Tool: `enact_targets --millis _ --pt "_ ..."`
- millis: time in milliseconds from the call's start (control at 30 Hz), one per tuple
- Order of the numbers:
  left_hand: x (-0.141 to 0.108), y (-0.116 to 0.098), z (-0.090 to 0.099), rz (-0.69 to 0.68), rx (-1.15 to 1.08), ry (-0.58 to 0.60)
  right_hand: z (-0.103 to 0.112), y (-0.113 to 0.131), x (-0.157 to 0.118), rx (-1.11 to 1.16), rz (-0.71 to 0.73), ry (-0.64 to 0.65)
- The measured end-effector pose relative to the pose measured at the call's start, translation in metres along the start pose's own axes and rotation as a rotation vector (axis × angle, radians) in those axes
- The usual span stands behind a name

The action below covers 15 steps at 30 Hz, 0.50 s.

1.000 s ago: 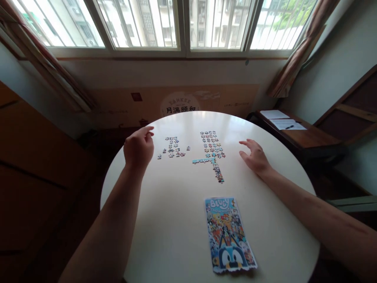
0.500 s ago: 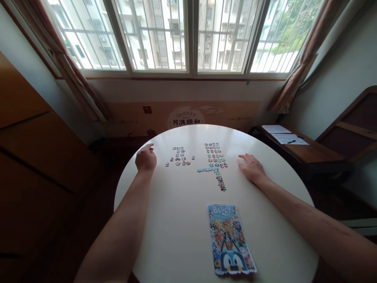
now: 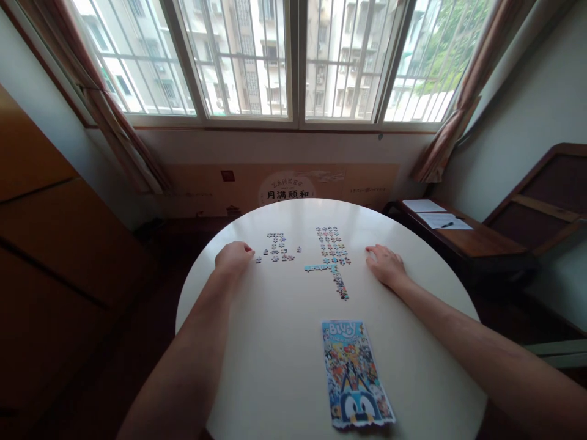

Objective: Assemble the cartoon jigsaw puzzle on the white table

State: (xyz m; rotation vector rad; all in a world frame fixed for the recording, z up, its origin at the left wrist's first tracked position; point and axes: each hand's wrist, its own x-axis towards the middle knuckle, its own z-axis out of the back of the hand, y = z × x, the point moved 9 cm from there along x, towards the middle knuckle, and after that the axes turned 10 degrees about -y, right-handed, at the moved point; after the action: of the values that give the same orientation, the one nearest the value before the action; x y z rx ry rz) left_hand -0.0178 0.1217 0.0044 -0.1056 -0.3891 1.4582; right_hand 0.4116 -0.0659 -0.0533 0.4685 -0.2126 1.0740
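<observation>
My left hand [image 3: 233, 258] is at the left of the table, its fingers curled together beside a loose group of puzzle pieces [image 3: 275, 258]. Whatever those fingers hold, if anything, is too small to make out. My right hand [image 3: 386, 264] rests palm down on the tabletop, holding nothing, with its fingers apart. Between the hands, several rows of separate puzzle pieces [image 3: 331, 242] are laid out. Just below them, joined pieces form an L-shaped strip [image 3: 339, 282]. Nearer to me lies a Bluey picture sheet [image 3: 355, 373] with a torn lower edge.
All of this lies on a round white table [image 3: 266, 366]. Behind it, a printed cardboard panel [image 3: 192, 183] leans under the barred windows. To the right, a wooden bench [image 3: 440, 235] carries papers [image 3: 435, 220] and a pen. A wooden cabinet [image 3: 41, 256] stands at left.
My left hand has moved right, closer to the loose pieces, and its outstretched finger has curled in. My right hand stays almost in place. The view has shifted slightly.
</observation>
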Motion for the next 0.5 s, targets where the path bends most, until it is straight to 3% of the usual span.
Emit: enact_targets --millis 233,500 --pt "-0.008 -0.012 -0.003 -0.02 0.07 0.079 -0.002 0.0 0.0 -0.014 -0.006 0.007" --pt "-0.008 -0.018 -0.002 -0.056 0.113 0.045 -0.004 -0.002 0.0 -0.029 -0.004 0.011"
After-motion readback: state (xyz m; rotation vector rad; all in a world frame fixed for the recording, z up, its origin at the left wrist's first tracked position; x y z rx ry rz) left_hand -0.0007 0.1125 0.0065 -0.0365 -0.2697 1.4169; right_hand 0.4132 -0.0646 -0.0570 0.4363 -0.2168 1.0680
